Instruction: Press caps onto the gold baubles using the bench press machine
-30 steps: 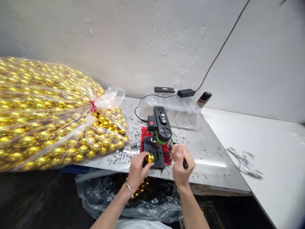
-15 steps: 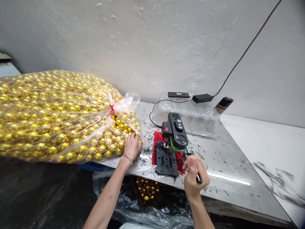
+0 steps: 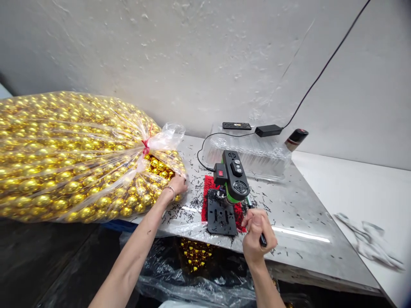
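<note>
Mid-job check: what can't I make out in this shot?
In the head view:
- Left hand: fingertips hidden by the hand itself, so whatever its grip holds can't be told.
- Big bag: far end cut off by the left edge.
- Black machine: underside hidden by its own head.
- White fabric: blurred, exact shape unclear.

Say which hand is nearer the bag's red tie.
Left hand, at the plastic bag, below and right of the red tie; right hand grips the black lever handle, farther right.
</note>
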A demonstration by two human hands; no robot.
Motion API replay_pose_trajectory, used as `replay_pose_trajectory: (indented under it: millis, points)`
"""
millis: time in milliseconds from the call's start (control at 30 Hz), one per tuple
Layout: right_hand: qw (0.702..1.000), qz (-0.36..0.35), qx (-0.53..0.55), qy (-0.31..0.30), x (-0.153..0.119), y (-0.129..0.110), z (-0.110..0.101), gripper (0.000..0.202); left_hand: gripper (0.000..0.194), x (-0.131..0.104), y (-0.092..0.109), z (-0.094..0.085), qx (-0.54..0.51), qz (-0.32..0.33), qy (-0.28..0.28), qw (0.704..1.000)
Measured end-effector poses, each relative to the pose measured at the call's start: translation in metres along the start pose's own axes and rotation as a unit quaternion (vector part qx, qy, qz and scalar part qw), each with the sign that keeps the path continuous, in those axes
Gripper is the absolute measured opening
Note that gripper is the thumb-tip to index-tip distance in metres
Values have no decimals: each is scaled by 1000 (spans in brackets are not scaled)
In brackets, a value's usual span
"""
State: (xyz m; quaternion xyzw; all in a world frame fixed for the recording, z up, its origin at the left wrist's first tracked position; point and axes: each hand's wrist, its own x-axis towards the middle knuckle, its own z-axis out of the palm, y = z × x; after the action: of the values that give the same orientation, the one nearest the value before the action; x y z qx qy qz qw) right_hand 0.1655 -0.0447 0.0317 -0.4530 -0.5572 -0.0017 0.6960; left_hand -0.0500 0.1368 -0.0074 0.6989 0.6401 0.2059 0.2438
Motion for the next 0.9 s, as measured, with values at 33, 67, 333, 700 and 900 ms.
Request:
replay_pose_trajectory:
  millis: [33,67,333,700,900]
  points:
    - [1000,-1,-1,-3,0,0,0,33,26,0,1,-1,-8,-13,12,1000]
    - [1000,-2,-2,-8,0,1,-1,33,27,0,2,-4,-12,-26,23,999]
    - [1000,3,0,-21,-5,6,-4,33,32,-55,17,-32,-569,-109,55,813]
    - [999,-17,-20,-36,2,1,-5,32,11,-107,52,24,-720,-263,-117,631]
    - [999,-15,-28,-42,12,-6,-6,31,16,-108,59,48,-686,-281,-141,657]
